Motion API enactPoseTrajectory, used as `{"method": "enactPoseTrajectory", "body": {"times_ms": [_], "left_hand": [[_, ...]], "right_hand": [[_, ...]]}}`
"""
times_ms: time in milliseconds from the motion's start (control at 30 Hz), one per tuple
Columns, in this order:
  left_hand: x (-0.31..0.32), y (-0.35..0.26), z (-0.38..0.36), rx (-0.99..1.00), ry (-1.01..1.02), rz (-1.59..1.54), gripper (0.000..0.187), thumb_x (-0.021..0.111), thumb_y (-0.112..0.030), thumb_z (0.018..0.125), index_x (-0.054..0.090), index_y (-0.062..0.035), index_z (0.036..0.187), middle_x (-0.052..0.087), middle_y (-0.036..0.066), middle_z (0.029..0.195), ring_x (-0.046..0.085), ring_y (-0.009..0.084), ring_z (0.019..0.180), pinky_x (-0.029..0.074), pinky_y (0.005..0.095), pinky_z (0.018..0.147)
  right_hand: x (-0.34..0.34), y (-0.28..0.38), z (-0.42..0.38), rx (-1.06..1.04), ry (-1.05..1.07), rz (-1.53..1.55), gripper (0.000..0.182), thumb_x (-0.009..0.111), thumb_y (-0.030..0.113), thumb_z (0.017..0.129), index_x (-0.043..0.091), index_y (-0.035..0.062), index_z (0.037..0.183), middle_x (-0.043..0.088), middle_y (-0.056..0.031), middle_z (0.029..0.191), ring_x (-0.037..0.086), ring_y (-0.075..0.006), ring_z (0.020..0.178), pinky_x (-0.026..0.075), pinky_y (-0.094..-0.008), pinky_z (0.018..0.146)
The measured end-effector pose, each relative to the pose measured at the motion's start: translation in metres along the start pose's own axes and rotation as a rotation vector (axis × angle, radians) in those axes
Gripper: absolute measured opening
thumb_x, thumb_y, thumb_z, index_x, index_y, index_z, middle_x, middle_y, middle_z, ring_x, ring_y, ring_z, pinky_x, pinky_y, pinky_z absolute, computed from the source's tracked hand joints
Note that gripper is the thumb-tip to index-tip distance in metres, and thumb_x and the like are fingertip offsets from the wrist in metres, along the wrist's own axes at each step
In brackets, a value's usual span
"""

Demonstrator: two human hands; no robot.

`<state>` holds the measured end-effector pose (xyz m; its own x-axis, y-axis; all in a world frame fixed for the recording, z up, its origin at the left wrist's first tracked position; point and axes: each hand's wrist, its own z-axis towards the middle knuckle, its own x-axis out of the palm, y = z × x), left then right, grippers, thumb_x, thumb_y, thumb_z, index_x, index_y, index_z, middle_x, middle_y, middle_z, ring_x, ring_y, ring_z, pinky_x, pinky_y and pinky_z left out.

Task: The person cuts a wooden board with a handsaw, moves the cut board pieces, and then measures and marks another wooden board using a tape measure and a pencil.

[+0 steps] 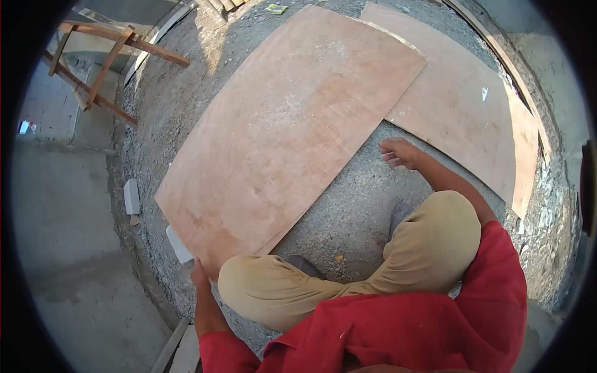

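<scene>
A large plywood sheet (280, 130) lies before me on the gravelly ground, its face scuffed with pale marks. My left hand (200, 273) is at its near left corner, by the edge; its fingers are mostly hidden, so I cannot make out a grip. My right hand (399, 153) hovers above the ground just off the sheet's right edge, fingers apart and holding nothing. Partly under the first sheet, a second plywood sheet (460, 105) stretches to the right. I squat with both knees bent close to the near edge.
A wooden frame (102, 68) stands at the upper left. White blocks (131, 197) lie along the left wall (62, 230), one partly beneath the plywood corner. Boards (180, 351) rest at the lower left. A concrete wall (547, 74) with a timber strip bounds the right side.
</scene>
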<state>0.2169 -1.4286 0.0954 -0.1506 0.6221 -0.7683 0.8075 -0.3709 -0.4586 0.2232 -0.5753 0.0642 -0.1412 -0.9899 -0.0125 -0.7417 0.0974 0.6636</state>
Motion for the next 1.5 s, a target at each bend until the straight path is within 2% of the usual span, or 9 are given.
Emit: {"method": "enactPoseTrajectory", "body": {"times_ms": [167, 367, 633, 900, 1167, 1233, 1367, 1400, 1500], "left_hand": [[0.021, 0.056, -0.032, -0.209, 0.023, -0.244, 0.092, 0.055, -0.072, 0.092, 0.067, 0.0173, 0.114, 0.071, 0.03, 0.114, 0.071, 0.0382, 0.103, 0.054, 0.0495, 0.089], [0.033, 0.04, -0.06, -0.214, 0.065, -0.459, 0.092, 0.053, -0.071, 0.094, 0.067, 0.0176, 0.115, 0.07, 0.031, 0.114, 0.07, 0.0391, 0.103, 0.054, 0.0494, 0.089], [0.037, -0.006, -0.152, -0.036, -0.056, -0.593, 0.091, 0.051, -0.069, 0.096, 0.066, 0.0181, 0.117, 0.07, 0.032, 0.115, 0.07, 0.0403, 0.104, 0.053, 0.0492, 0.089], [0.091, -0.122, -0.156, 0.069, -0.278, -0.269, 0.087, 0.046, -0.066, 0.1, 0.065, 0.0172, 0.12, 0.069, 0.032, 0.117, 0.068, 0.0411, 0.107, 0.051, 0.0487, 0.092], [0.18, -0.192, -0.1, 0.645, 0.165, 0.393, 0.076, 0.053, -0.062, 0.098, 0.069, 0.0091, 0.12, 0.071, 0.028, 0.111, 0.068, 0.0389, 0.1, 0.05, 0.0458, 0.091], [0.166, -0.214, -0.114, 0.769, 0.238, 0.677, 0.071, 0.059, -0.058, 0.097, 0.07, 0.0086, 0.119, 0.072, 0.027, 0.11, 0.068, 0.0345, 0.1, 0.05, 0.0431, 0.092], [0.15, -0.253, -0.092, 0.775, 0.473, 0.449, 0.059, 0.067, -0.051, 0.095, 0.07, 0.0047, 0.115, 0.067, 0.01, 0.093, 0.06, 0.0198, 0.084, 0.049, 0.0357, 0.08], [0.143, -0.274, -0.105, 0.694, 0.502, 0.485, 0.062, 0.068, -0.047, 0.096, 0.068, 0.0083, 0.124, 0.072, 0.019, 0.116, 0.066, 0.0259, 0.108, 0.049, 0.0383, 0.096], [0.147, -0.291, -0.07, 0.877, 0.369, 0.565, 0.057, 0.065, -0.043, 0.1, 0.067, 0.006, 0.127, 0.072, 0.02, 0.118, 0.067, 0.0289, 0.107, 0.05, 0.0401, 0.095]], "right_hand": [[0.013, -0.005, 0.003, 0.046, 0.042, -0.035, 0.071, 0.068, 0.052, 0.094, 0.05, 0.0077, 0.146, 0.054, -0.0122, 0.139, 0.058, -0.0268, 0.115, 0.053, -0.0447, 0.09], [0.039, 0.003, 0.022, -0.021, -0.035, 0.113, 0.057, 0.068, 0.05, 0.094, 0.057, 0.0071, 0.131, 0.056, -0.012, 0.133, 0.057, -0.0267, 0.118, 0.051, -0.0456, 0.093], [0.047, 0.046, 0.019, -0.262, -0.281, 0.524, 0.041, 0.067, 0.045, 0.094, 0.061, 0.0057, 0.099, 0.061, -0.0065, 0.08, 0.061, -0.0177, 0.069, 0.053, -0.0331, 0.062], [-0.042, 0.01, -0.004, -0.261, -0.748, 0.596, 0.041, 0.066, 0.048, 0.095, 0.063, 0.0065, 0.094, 0.059, -0.0041, 0.074, 0.057, -0.0157, 0.061, 0.048, -0.0321, 0.055], [-0.12, -0.058, -0.072, -0.152, -0.955, 0.184, 0.048, 0.066, 0.04, 0.095, 0.066, 0.0036, 0.127, 0.07, -0.0049, 0.104, 0.064, -0.0139, 0.083, 0.05, -0.0294, 0.066], [-0.101, -0.086, -0.088, -0.255, -0.942, 0.099, 0.046, 0.068, 0.035, 0.093, 0.068, 0.0013, 0.124, 0.072, -0.0072, 0.103, 0.066, -0.0153, 0.082, 0.053, -0.0319, 0.066], [-0.034, -0.185, -0.116, -0.195, -0.738, -0.22, 0.04, 0.067, 0.031, 0.094, 0.071, 0.0023, 0.121, 0.074, -0.0075, 0.098, 0.069, -0.0178, 0.083, 0.056, -0.0339, 0.07], [-0.012, -0.211, -0.126, -0.135, -0.636, -0.296, 0.039, 0.067, 0.031, 0.094, 0.071, 0.0025, 0.12, 0.074, -0.0079, 0.097, 0.069, -0.0185, 0.083, 0.056, -0.0343, 0.07], [0.05, -0.27, -0.177, 0.096, -0.26, -0.414, 0.038, 0.066, 0.032, 0.094, 0.072, 0.0032, 0.118, 0.075, -0.009, 0.096, 0.07, -0.0206, 0.082, 0.056, -0.0353, 0.071]]}}
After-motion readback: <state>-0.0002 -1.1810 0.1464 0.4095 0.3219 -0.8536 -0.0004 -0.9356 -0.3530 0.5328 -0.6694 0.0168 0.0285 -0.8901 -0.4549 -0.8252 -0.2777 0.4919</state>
